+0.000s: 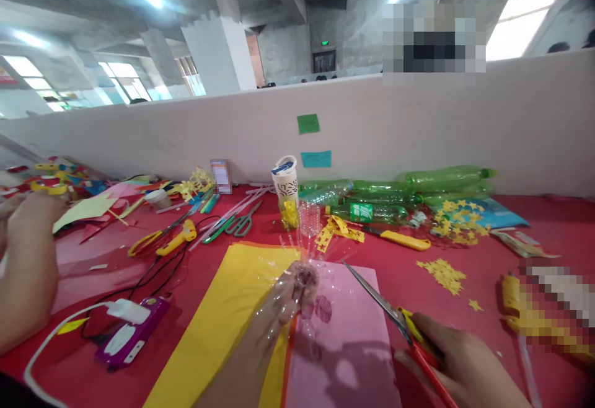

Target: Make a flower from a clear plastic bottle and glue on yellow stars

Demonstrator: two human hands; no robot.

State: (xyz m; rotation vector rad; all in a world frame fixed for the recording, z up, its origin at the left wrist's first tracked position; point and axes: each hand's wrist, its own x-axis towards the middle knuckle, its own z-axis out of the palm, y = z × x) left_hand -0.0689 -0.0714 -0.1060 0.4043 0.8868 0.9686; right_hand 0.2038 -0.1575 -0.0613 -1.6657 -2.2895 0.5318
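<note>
The cut bottle (307,276) sits within the left hand (284,296), fingers closed on it; right hand (458,355) grips scissors (377,296).

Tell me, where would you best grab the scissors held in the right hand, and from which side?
Probably by the handles, from the near right, as the right hand does. The scissors slant with their handles toward the person and their pointed blades ahead and left, so this keeps clear of the tips.

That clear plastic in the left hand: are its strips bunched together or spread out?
Spread out: the clear plastic fans into strips pointing several ways around the left hand, with gaps between them.
</note>
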